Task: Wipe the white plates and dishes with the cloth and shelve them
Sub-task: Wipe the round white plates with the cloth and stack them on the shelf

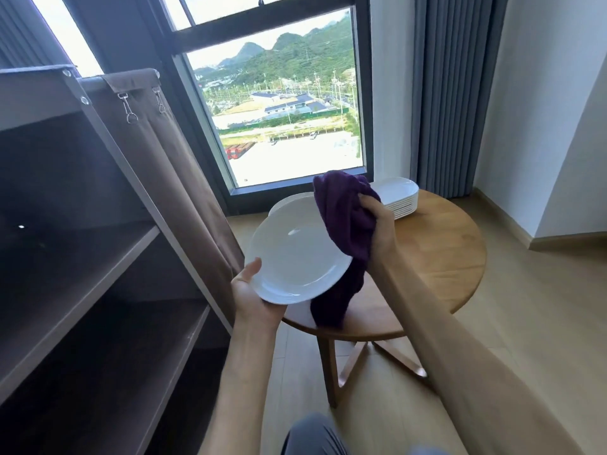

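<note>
Wiping a white plate beside the dark shelves

Left of everything stand the shelves (98, 257). The left hand (253, 290), nearest them, has its grip clamped on the plate (295, 254), tilted above the worktop (437, 257); the right hand (377, 221) clutches the cloth (345, 218) against the plate's right rim, with stacked dishes (399, 195) behind it.

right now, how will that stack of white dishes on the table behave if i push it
The stack of white dishes looks like rigid glazed ceramic, so probably heavy and breakable. On the smooth wooden table it would likely slide rather than roll. Stacked several high, the upper dishes might shift.
</note>
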Motion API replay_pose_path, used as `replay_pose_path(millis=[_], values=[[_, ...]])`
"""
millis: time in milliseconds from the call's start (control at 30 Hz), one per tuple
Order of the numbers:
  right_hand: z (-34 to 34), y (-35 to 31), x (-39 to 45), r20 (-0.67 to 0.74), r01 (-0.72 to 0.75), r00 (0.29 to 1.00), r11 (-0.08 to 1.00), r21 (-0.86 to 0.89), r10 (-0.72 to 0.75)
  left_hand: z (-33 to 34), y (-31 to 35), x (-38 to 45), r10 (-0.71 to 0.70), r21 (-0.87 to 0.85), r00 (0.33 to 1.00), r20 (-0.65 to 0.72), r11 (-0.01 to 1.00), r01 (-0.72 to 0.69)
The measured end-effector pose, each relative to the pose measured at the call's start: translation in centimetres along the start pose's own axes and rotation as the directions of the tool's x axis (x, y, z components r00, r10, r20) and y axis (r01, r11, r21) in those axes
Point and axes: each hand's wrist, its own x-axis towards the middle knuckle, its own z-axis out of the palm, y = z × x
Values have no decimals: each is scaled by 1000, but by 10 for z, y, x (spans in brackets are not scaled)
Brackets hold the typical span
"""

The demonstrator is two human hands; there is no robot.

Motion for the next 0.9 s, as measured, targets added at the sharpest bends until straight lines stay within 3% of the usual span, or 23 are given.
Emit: replay_pose_path(millis=[100, 300, 433, 500, 567, 633, 667, 733, 767, 833, 900], values=[[4, -13, 10, 29, 38, 999, 992, -121, -34, 7, 5, 3, -49, -7, 998, 31, 999, 49], [4, -26, 27, 135, 79, 988, 996, -33, -74, 17, -9, 1, -182, -49, 979, 91, 981, 187], [3, -35, 35, 58, 122, 992, 980, -159, -114, 22, -15, 0, -334, -31, 942, 7, 942, 334], [-2, -39, 35, 32, 129, 992, 973, -189, -125, 27, -14, 2, -208, 214, 975, -74, 952, 220], [-4, -45, 35, 23, 141, 990, 966, -219, -139, 34, -9, -2, 124, 517, 990, -75, 853, -68], [0, -51, 37, 4, 148, 988, 950, -274, -153, 44, 3, -14, 339, 644, 931, 135, 685, -342], [4, -53, 38, -1, 164, 985, 935, -316, -173, 49, 11, -21, 321, 659, 886, 335, 592, -464], [13, -53, 38, 16, 208, 975, 894, -397, -220, 65, 20, -33, 100, 695, 784, 612, 406, -594], [18, -50, 37, 41, 233, 970, 867, -441, -239, 73, 18, -36, 8, 723, 757, 654, 288, -628], [23, -44, 35, 127, 301, 952, 780, -548, -278, 88, 9, -38, 20, 750, 752, 658, 72, -658], [24, -36, 33, 167, 345, 934, 677, -650, -316, 96, -2, -37, 133, 757, 765, 630, 114, -644]])
